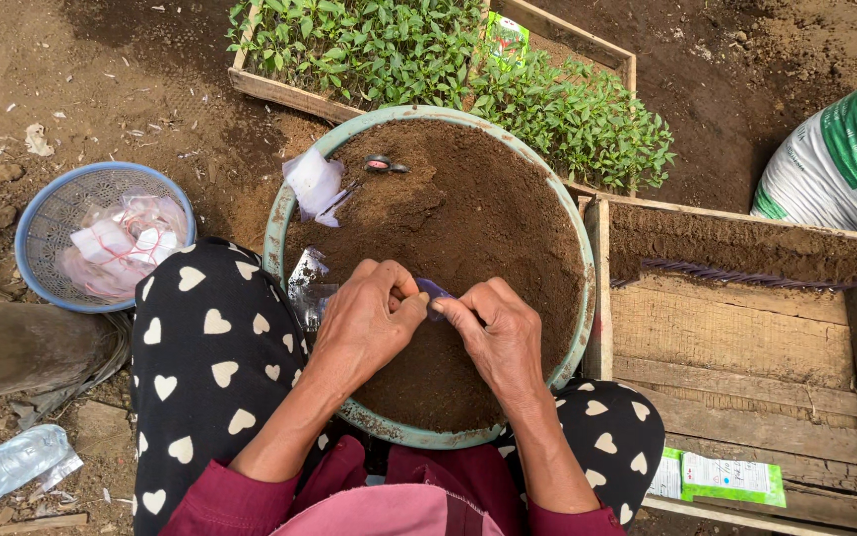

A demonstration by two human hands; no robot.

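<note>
Head view: both hands, left (pixel 364 323) and right (pixel 498 333), pinch a small purple packet (pixel 435 291) closed-fingered, low over the soil basin (pixel 274 233) so spills land inside.

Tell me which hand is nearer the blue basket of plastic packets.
Left. The left hand is over the soil basin, on the side toward the blue basket. The right hand is beside it, farther from the basket. Both pinch a small purple piece.

Bare brown soil ground (pixel 131 89) lying under even daylight, wooden seedling tray (pixel 279 91) standing at top, empty wooden crate (pixel 736 337) sitting at right, white-green sack (pixel 845 159) resting beyond, blue basket (pixel 46 223) sitting at left.
</note>
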